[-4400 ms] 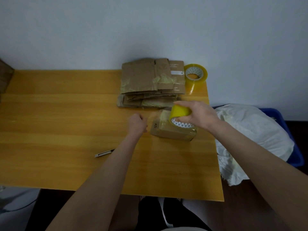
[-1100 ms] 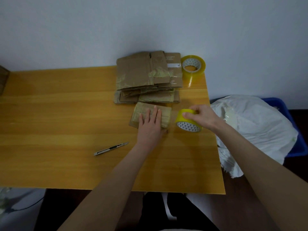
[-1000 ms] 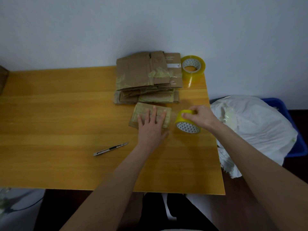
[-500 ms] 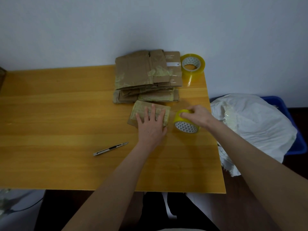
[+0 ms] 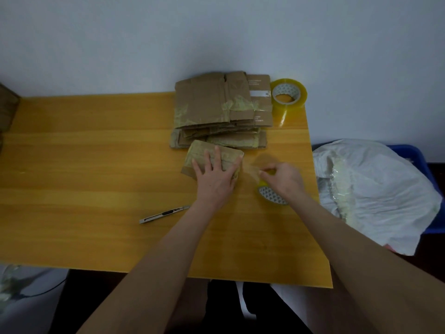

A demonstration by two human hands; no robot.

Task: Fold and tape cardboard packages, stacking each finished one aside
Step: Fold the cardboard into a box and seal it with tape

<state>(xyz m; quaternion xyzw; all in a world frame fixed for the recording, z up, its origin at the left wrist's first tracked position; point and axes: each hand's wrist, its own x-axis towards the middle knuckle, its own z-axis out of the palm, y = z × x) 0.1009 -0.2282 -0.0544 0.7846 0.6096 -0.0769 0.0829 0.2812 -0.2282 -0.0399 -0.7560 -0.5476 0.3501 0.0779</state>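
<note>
the left hand (image 5: 215, 179) lies flat with fingers spread on the small folded cardboard package (image 5: 212, 157), pinning it to the table (image 5: 96, 165) just in front of the stack of finished packages (image 5: 221, 109). that much matches half a second ago. what's new is on the far side: the right hand (image 5: 283, 177) now sits further from the package and a touch nearer the person, taking the yellow tape roll (image 5: 272, 195) with it, and a clear strip of tape (image 5: 250, 168) shows stretched between the package's right edge and the roll. its grip is closed round the roll, thumb and fingers pinching the rim, though blur hides the fingertips' exact seat.

so the tape is paying out, and that reads as the end of this wrap: the package already wears plenty of shiny tape, and the pull-away looks like a stretch before tearing or cutting. the utility knife (image 5: 165, 214) lies untouched on the table, well to the left of the package and nearer the person, so a cut would mean freeing a hand. the spare tape roll (image 5: 289, 94) stands just right of the stack, against the wall. once the strip is severed and smoothed down, this package should be ready to go on the stack.
</note>
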